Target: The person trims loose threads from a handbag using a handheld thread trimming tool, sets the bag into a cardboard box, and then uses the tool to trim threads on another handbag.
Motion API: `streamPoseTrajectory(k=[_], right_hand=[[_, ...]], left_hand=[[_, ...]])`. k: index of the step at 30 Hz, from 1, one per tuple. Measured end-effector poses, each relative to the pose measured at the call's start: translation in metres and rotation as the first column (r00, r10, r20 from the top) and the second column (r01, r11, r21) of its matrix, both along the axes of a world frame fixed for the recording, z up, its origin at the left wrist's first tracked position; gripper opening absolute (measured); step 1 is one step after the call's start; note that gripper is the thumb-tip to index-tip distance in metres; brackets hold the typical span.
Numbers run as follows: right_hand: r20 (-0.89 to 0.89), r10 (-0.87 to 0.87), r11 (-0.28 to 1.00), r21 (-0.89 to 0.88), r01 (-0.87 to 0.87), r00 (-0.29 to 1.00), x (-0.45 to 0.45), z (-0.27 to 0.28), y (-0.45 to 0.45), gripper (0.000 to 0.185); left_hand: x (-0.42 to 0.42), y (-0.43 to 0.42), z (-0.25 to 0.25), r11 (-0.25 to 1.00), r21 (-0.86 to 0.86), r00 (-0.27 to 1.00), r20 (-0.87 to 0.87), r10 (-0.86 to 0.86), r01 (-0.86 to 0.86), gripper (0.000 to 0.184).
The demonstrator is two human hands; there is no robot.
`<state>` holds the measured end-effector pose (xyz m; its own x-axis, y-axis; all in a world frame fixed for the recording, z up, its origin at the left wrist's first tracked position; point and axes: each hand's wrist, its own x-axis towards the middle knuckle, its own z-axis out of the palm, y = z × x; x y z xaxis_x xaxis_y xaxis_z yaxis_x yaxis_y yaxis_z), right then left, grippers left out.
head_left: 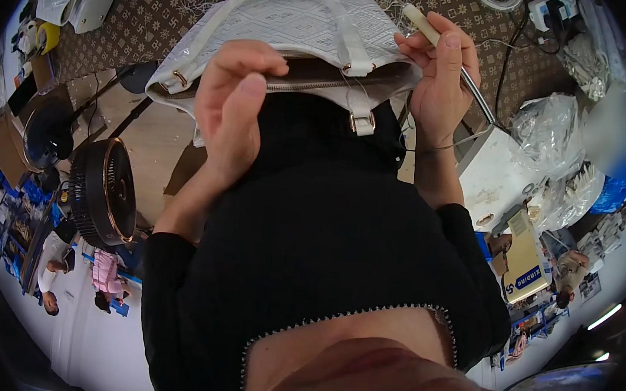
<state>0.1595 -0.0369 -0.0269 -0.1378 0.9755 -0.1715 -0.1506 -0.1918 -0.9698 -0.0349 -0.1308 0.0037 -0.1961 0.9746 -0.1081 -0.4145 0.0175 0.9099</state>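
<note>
A white handbag [290, 26] with an embossed diamond pattern lies in front of my body, its zipped top edge [311, 85] towards me. Clear plastic film wraps its handle [228, 15]. My left hand [235, 110] is over the bag's near left edge, fingers curled, thumb apart, with nothing visible in it. At the bag's right end, my right hand [442, 80] grips a slim rod-shaped tool [421, 25] with a pale end and a metal shaft; its exact kind is unclear. Loose thread hangs near the white strap tab [362, 123] with its gold-coloured buckle.
Thread scraps lie on the brown patterned surface [484, 24] beyond the bag. A black fan [108, 191] stands at left. To the right are a white box-like surface [490, 174], crumpled clear plastic [549, 134] and a yellowish box [527, 263]. Other people appear at the far edges.
</note>
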Motion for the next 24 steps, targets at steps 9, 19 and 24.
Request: streamPoseTrajectory(k=[9,19,24], right_hand=[[-0.01,0.008,1.0,0.015,-0.008,1.0,0.0,-0.001,0.001,0.033],[-0.017,0.003,0.999,-0.031,-0.004,1.0,0.002,0.0,0.001,0.034],[-0.291,-0.009,0.998,-0.054,-0.007,0.957,0.012,-0.008,0.004,0.037]], left_hand=[[0.014,0.013,0.005,0.908,-0.237,0.507,-0.767,-0.394,0.347,0.022],[0.025,0.032,-0.004,0.753,-0.438,0.848,0.039,-0.529,0.49,0.026],[0.02,0.036,-0.006,0.735,-0.418,0.821,0.046,-0.57,0.534,0.024]])
